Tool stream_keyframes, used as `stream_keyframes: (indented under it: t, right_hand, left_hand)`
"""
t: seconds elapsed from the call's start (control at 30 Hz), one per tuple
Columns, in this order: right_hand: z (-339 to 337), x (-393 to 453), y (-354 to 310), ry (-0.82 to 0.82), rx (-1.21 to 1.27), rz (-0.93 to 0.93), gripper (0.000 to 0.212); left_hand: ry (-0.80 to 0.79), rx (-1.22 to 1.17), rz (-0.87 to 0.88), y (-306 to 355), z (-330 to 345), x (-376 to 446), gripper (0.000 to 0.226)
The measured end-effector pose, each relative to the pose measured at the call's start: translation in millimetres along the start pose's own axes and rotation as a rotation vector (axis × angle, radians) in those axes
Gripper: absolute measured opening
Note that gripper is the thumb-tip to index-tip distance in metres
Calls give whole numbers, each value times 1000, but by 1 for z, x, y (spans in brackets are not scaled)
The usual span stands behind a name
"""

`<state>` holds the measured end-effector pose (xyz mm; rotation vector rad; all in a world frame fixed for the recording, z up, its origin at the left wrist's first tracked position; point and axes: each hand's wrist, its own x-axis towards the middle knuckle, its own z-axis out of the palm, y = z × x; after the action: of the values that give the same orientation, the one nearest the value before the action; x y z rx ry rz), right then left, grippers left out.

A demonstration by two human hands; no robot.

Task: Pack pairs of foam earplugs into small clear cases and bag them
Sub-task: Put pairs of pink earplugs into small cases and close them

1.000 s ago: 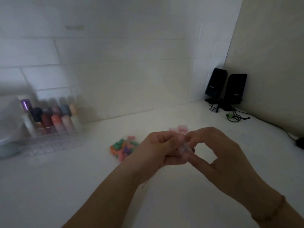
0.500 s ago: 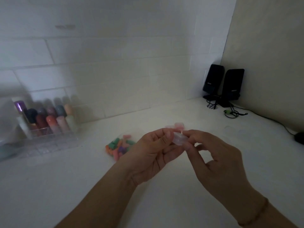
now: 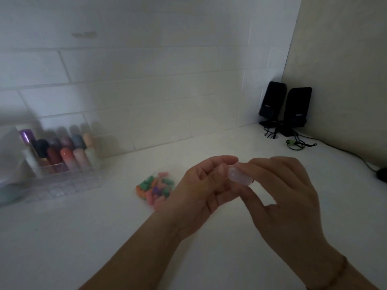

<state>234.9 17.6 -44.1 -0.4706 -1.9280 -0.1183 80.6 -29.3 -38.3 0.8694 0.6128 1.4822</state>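
A small clear case point(image 3: 239, 176) with a pinkish tint is held above the white table. My right hand point(image 3: 287, 197) pinches it between thumb and fingers. My left hand point(image 3: 205, 189) sits just left of the case with its fingers relaxed and half curled, fingertips close to the case; I cannot tell whether they touch it. A pile of colourful foam earplugs point(image 3: 156, 188) in green, orange, pink and purple lies on the table, left of my left hand and partly behind it. What is inside the case is too blurred to make out.
A clear organiser point(image 3: 69, 178) with several coloured bottles stands at the back left against the tiled wall. Two black speakers point(image 3: 284, 107) with cables occupy the back right corner. A dark mouse point(image 3: 382, 174) lies at the right edge.
My hands have drawn slightly apart. The case now sits in my right hand's pinch, and my left hand's fingers have loosened from it.
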Motion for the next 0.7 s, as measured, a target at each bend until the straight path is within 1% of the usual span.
stream_keyframes:
  t: [0.1,0.13,0.2,0.23,0.33,0.37,0.43,0.53,0.6,0.7]
  right_hand:
    - [-2,-3,-5,-9,246,177,30]
    - [-1,-4,-7,-28,298,220,32]
    - [0,-5,-7,-59,332,237,31]
    - [-1,-5,-7,-63,318,222,31]
    - [-4,-2,-7,-14,288,175,30]
    - [-5,-1,-8,14,287,163,27]
    - [-6,-1,-8,52,271,138,15]
    - [-5,-1,-5,53,188,119,7]
    - [-6,-1,-2,36,108,102,12]
    - [-7,-1,1,8,66,83,18]
  left_hand:
    - [-57,-54,-142,-1,2,-2,61]
    - [-91,-43,-151,-2,1,-3,58]
    - [-146,-12,-118,-3,0,-3,52]
    - [-147,-7,-98,-4,-1,-3,51]
    - [-67,-14,-37,-4,-3,0,52]
    - [-46,-14,-26,-5,-4,0,54]
    - [-34,-28,-16,-6,-5,1,56]
    - [-31,-67,3,-6,-5,1,51]
    - [-15,-73,13,-6,-4,2,51]
    - [4,-56,12,-7,-3,2,54]
